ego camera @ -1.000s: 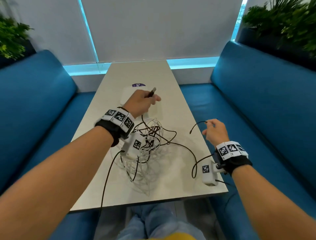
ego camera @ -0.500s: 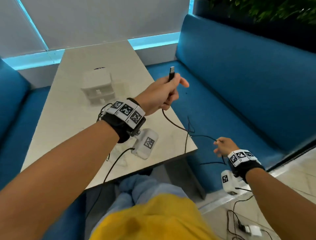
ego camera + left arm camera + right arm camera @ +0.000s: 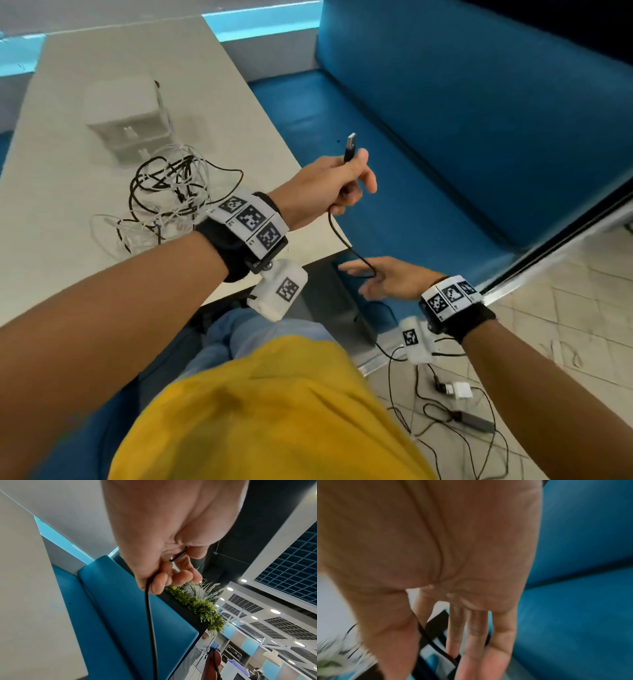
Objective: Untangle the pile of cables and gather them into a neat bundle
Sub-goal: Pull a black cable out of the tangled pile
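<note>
Blue padded benches (image 3: 462, 144) flank a pale tabletop (image 3: 85, 61), with tiled floor (image 3: 565, 325) beyond the right hand (image 3: 387, 279). Behind the left hand's wrist lies the tangle of black and white cables (image 3: 164, 195), before a white box (image 3: 126, 116). The left hand (image 3: 329, 186) grips a black cable (image 3: 346, 240) below its USB plug (image 3: 350, 147). That cable drops across the right hand, fingers straight and spread.

black cable (image 3: 346, 240), blue bench (image 3: 445, 137), yellow shirt (image 3: 274, 411)
</note>
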Demonstrator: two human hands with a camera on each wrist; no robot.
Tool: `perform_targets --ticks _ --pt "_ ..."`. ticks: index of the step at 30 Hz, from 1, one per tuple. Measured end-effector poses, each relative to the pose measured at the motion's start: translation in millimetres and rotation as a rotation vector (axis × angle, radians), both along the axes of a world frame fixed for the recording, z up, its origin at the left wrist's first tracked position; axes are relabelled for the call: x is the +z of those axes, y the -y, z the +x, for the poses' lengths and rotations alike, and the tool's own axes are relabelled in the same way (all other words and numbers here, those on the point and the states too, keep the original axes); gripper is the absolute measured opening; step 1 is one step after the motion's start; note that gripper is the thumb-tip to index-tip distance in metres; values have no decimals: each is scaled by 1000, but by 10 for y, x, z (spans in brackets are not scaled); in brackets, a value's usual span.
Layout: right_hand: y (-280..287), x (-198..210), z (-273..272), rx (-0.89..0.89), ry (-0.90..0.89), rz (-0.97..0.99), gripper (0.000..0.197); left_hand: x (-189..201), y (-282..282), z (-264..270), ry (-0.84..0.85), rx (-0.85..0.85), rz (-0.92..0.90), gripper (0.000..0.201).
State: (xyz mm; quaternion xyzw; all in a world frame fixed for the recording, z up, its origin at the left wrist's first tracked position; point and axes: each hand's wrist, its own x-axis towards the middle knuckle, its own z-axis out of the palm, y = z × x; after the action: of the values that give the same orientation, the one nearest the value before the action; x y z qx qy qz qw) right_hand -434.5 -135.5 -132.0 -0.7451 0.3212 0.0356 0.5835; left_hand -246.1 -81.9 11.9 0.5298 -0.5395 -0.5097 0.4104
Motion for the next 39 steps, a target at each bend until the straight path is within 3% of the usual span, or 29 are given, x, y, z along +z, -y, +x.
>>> perform_targets --ticks 5,10,12,14,17,21,25,28,30,31,33,34,37,39 --pt "-268 -276 171 54 -104 -151 10 -117 19 -91 -47 43 1 49" --pt "-286 -835 12 -68 -401 -176 16 224 45 19 -232 167 -36 52" --pt "-320 -1009 -27 -149 -498 -177 11 285 46 70 -161 157 -47 51" --pt "-362 -1116 26 -135 -580 -222 22 257 -3 88 -36 120 -40 51" --pt "-420 -1130 275 -155 -488 -200 25 237 -25 128 -58 168 -53 44" --pt "-496 -966 604 -159 -223 -145 15 271 -39 242 4 230 -51 17" --pt "-522 -952 673 -266 -91 -200 17 282 -108 408 -13 289 -79 23" --pt "-496 -958 643 -336 -130 -262 35 330 -144 575 -71 331 -97 30" --pt "-459 -868 678 -211 -223 -296 32 364 -181 711 -20 336 -107 32" --pt "-445 -763 708 -105 -298 -309 17 372 -210 785 28 330 -102 31" --pt "-327 -498 769 93 -449 -369 54 373 -284 942 110 336 -79 29" --pt "-263 -312 811 178 -469 -367 63 361 -324 1026 125 354 -70 28" --pt "-202 473 1036 350 -352 -289 37 272 -444 1298 93 449 -78 25" --pt "-180 959 1288 328 -185 -269 27 199 -522 1459 41 525 -91 23"
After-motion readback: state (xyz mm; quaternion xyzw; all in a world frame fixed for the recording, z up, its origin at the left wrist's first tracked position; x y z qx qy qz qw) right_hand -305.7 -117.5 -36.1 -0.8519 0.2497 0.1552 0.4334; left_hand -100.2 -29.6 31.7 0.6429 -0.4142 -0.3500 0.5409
